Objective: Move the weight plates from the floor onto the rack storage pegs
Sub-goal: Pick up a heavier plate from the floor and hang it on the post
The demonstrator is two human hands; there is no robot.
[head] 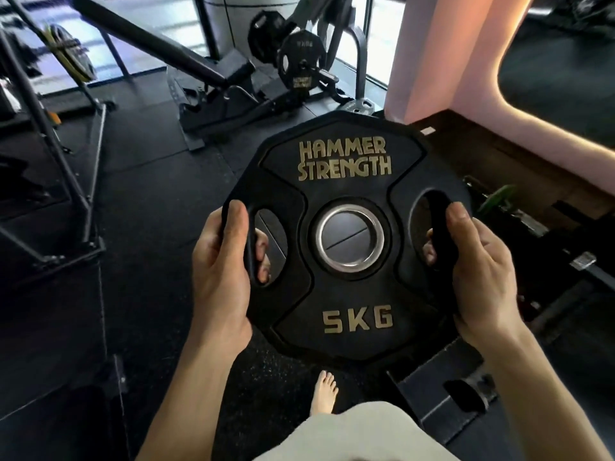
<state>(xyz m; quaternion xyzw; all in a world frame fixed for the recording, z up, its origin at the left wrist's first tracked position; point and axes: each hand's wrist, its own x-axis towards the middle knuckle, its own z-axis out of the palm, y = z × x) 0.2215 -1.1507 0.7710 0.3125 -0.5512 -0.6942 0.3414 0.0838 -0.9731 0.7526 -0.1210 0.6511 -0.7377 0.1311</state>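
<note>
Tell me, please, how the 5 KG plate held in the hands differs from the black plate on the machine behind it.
The 5 KG plate is off the floor, gripped at its side slots by the left hand and right hand; the plate on the machine hangs on a peg. The held plate's centre hole is empty; the other's is filled by its peg. The held plate's lettering reads plainly; the far one's is too small. Both are black with gold lettering and grip slots.

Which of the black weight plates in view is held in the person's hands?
The 5 KG plate, gripped by left hand and right hand; the other plate hangs on a machine behind.
</note>
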